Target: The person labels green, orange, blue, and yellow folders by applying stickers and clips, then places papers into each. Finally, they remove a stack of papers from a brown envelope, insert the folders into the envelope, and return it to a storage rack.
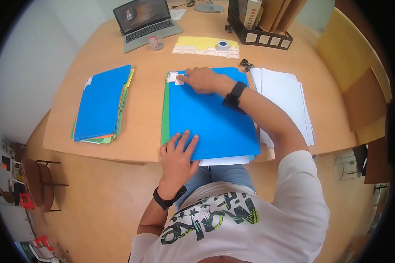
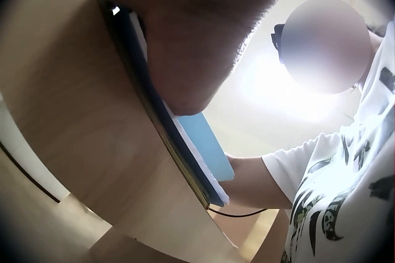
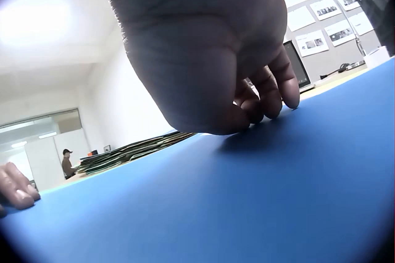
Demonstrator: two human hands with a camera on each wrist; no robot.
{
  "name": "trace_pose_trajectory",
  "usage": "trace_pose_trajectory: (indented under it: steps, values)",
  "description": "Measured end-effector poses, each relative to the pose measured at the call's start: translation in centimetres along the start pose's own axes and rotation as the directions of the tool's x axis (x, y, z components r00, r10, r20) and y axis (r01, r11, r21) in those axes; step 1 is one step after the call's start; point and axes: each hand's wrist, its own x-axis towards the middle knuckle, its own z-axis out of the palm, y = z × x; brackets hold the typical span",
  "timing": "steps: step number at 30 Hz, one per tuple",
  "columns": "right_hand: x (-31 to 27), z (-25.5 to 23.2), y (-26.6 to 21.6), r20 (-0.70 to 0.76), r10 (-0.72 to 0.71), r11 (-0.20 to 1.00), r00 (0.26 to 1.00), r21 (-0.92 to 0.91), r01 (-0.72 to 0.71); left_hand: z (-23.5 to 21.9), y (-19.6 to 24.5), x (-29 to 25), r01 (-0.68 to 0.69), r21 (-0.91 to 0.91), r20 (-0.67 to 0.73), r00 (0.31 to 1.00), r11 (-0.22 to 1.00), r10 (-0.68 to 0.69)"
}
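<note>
A blue folder lies before the person, over a green folder and white sheets that stick out at its edges. Small white labels with red borders sit at its upper left corner. The right hand reaches across to that corner, its fingertips pressing at a label. In the right wrist view its fingers bend down onto the blue surface. At the lower left corner rests the left hand, fingers spread on the folder. Its thumb is near the front edge.
A stack of coloured folders, blue on top, lies at left. White papers are at right, near black binder clips. Behind stand a laptop, a yellow label sheet, a round white item and a black file box.
</note>
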Motion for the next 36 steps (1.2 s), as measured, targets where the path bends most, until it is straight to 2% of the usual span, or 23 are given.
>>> trace_pose_trajectory:
  steps: [4, 7, 10, 12, 15, 17, 19, 21, 22, 24, 26, 29, 32, 35, 36]
  values:
    - [-0.8, 0.2, -0.8, -0.039, -0.06, 0.998, 0.997, -0.004, 0.06, 0.1, 0.0, 0.0, -0.003, -0.005, -0.003, 1.0, 1.0, 0.003]
    - [-1.1, 0.1, -0.5, -0.056, 0.04, 0.998, 0.998, 0.058, -0.037, 0.2, 0.1, -0.1, -0.001, -0.007, -0.008, 1.0, 1.0, 0.001]
    - [-1.0, -0.2, 0.4, 0.017, 0.124, 0.984, 0.992, 0.129, -0.125, 0.3, 0.0, -0.1, -0.002, -0.002, -0.019, 1.0, 1.0, 0.002]
    - [-2.3, -1.7, 1.0, -0.041, 0.092, 0.954, 0.995, 0.291, -0.076, 0.4, -0.1, -0.2, -0.004, 0.002, -0.021, 1.0, 1.0, 0.004]
    - [-7.5, -5.5, 0.4, -0.148, 0.079, 0.816, 0.986, 0.578, 0.021, 0.0, -0.1, -0.1, -0.006, -0.005, 0.01, 1.0, 1.0, 0.006]
    - [-12.5, -7.8, -0.7, -0.248, 0.086, 0.718, 0.965, 0.687, 0.112, 0.0, -0.2, -0.1, -0.005, -0.016, 0.008, 1.0, 1.0, 0.006]
    - [-17.7, -9.8, -2.3, -0.249, 0.124, 0.679, 0.961, 0.727, 0.101, -0.1, -0.3, -0.1, -0.011, -0.021, -0.001, 1.0, 1.0, 0.011]
    - [-22.7, -9.0, -3.7, -0.273, 0.218, 0.609, 0.937, 0.789, 0.088, 0.2, -0.7, -0.3, -0.012, -0.025, -0.001, 1.0, 1.0, 0.012]
    - [-24.6, -7.9, -4.8, -0.275, 0.332, 0.555, 0.902, 0.831, 0.049, 0.4, -0.8, -0.3, -0.009, -0.025, -0.003, 1.0, 1.0, 0.009]
    - [-27.5, -5.7, -6.9, -0.257, 0.435, 0.542, 0.863, 0.84, -0.023, 0.6, -0.7, -0.2, -0.009, -0.026, -0.027, 1.0, 1.0, 0.008]
    - [-28.9, -2.4, -8.7, -0.23, 0.542, 0.472, 0.809, 0.879, -0.067, 0.6, -0.5, -0.3, -0.006, -0.02, -0.035, 0.999, 1.0, 0.005]
    - [-29.2, -0.2, -10.7, -0.223, 0.668, 0.442, 0.71, 0.887, -0.137, 0.7, -0.4, -0.3, -0.008, -0.018, -0.044, 0.999, 1.0, 0.007]
    - [-28.9, 1.0, -10.3, -0.348, 0.623, 0.584, 0.701, 0.803, -0.12, 1.0, -0.5, -0.2, -0.021, -0.039, -0.065, 0.998, 0.999, 0.018]
    - [-28.0, 0.5, -11.0, -0.207, 0.626, 0.561, 0.752, 0.789, -0.25, 0.6, -0.4, -0.2, -0.046, -0.028, -0.055, 0.997, 0.999, 0.044]
    - [-27.8, 0.6, -11.2, -0.209, 0.634, 0.568, 0.744, 0.779, -0.265, 0.4, -0.2, -0.2, -0.048, -0.03, -0.045, 0.998, 0.998, 0.047]
